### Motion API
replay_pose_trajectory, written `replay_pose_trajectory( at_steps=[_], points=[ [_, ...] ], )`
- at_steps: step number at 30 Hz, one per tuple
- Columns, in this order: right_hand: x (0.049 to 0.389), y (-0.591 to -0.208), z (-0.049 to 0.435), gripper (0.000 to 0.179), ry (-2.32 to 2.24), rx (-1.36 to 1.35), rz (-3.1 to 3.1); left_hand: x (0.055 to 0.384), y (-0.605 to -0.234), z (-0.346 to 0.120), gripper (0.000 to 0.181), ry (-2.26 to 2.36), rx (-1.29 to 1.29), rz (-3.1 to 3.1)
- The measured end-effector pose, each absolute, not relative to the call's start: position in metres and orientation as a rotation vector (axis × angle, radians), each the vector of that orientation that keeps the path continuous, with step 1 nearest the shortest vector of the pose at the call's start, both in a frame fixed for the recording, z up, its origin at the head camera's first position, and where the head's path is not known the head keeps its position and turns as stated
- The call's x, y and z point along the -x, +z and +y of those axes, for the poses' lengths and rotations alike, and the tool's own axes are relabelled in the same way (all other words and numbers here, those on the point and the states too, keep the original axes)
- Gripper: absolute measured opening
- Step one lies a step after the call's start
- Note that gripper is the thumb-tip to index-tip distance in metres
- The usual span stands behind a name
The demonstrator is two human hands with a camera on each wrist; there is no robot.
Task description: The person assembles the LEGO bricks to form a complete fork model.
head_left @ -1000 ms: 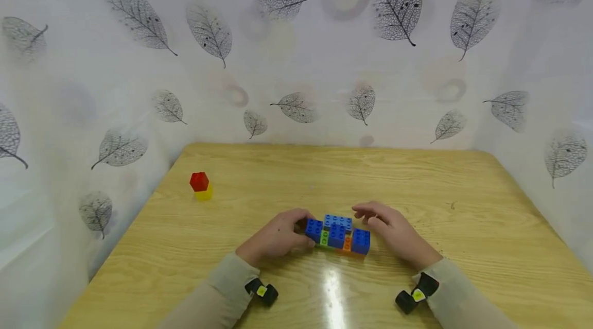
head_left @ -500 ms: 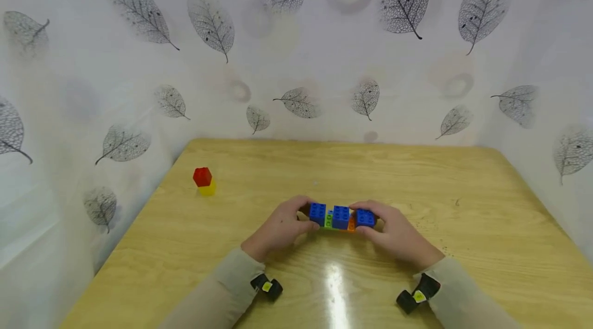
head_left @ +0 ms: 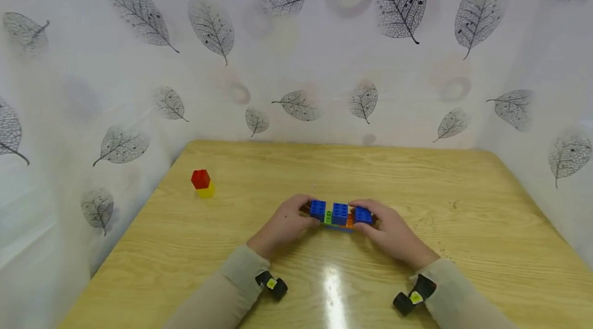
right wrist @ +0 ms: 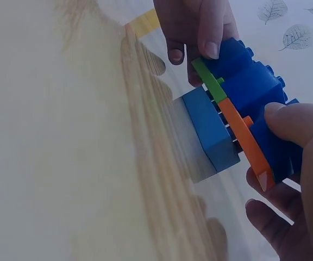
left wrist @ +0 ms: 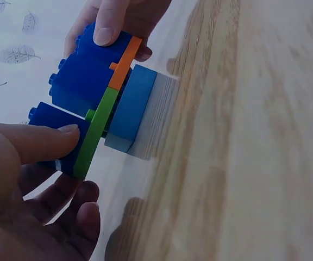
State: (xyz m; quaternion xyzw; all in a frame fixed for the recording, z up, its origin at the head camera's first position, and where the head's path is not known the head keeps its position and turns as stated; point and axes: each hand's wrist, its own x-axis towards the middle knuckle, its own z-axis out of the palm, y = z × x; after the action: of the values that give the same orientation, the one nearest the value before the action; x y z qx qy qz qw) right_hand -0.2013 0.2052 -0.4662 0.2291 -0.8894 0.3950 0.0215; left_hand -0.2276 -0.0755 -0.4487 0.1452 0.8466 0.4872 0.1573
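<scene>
A toy building-brick assembly has three dark blue bricks in a row on a thin green plate and a thin orange plate. My left hand pinches its left end, thumb on the end brick. At the other end my right hand pinches the right brick and the orange plate. Directly beneath the plates a lighter blue brick sits on the table, with a narrow gap and studs visible between them in the right wrist view. In the head view, only a sliver of that brick shows.
A red brick stands on a yellow brick at the table's left. The wooden table meets a leaf-patterned curtain at its back and sides. Black straps with cameras are on both wrists.
My right hand came in from the right and took the assembly's right end. The assembly rose and moved back, over the lighter blue brick that earlier showed its studs behind it.
</scene>
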Motion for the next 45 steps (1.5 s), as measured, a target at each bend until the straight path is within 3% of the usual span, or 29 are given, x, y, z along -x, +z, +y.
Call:
replay_pose_trajectory(
  at_steps=[15, 32, 38, 45],
  points=[
    [0.203, -0.462, 0.204, 0.045, 1.228, -0.69, -2.83, 0.234, -0.45, -0.075, 0.042, 1.26, -0.464, 2.482],
    [0.201, -0.458, 0.204, 0.045, 1.307, -0.718, -2.873, 0.233, -0.441, -0.075, 0.021, 1.08, -0.58, 2.514],
    [0.2, -0.463, 0.203, 0.045, 1.445, -0.701, -2.837, 0.226, -0.446, -0.075, 0.027, 1.062, -0.583, 2.509],
    [0.198, -0.462, 0.199, 0.049, 1.465, -0.655, -2.755, 0.224, -0.437, -0.073, 0.05, 1.274, -0.64, 2.412]
  ],
)
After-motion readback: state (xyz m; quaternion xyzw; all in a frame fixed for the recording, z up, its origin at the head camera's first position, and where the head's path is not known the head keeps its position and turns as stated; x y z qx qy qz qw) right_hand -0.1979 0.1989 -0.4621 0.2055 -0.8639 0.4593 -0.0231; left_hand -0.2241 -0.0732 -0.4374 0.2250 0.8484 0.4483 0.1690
